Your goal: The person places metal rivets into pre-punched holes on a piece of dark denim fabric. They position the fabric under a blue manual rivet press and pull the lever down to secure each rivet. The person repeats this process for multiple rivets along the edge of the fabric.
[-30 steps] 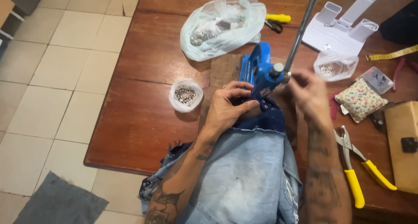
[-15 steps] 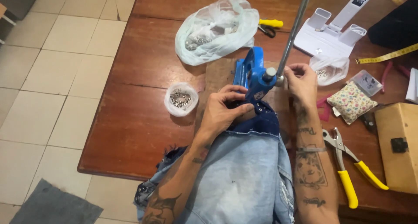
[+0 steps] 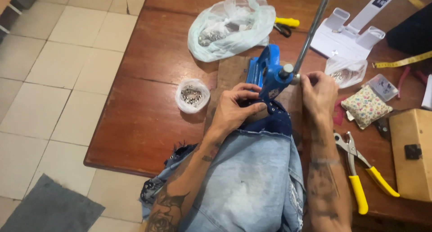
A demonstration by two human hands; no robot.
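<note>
Left hand point(image 3: 234, 108) pinches dark denim waistband point(image 3: 270, 121) under blue press point(image 3: 269, 74), mid-table point(image 3: 144, 106). Right hand point(image 3: 318, 94), fingers curled together, touches the press's right side. Jeans point(image 3: 252, 182) hang over near edge. Yellow-handled pliers point(image 3: 360, 171) right.

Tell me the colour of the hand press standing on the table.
Bright blue: the metal hand press with its grey lever, clearest in the head view.

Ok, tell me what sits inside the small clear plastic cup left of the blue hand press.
The small clear plastic cup on the brown wooden table holds a heap of small silvery metal pieces. The top layer shows; anything beneath it, and the cup's bottom, is covered.
</note>
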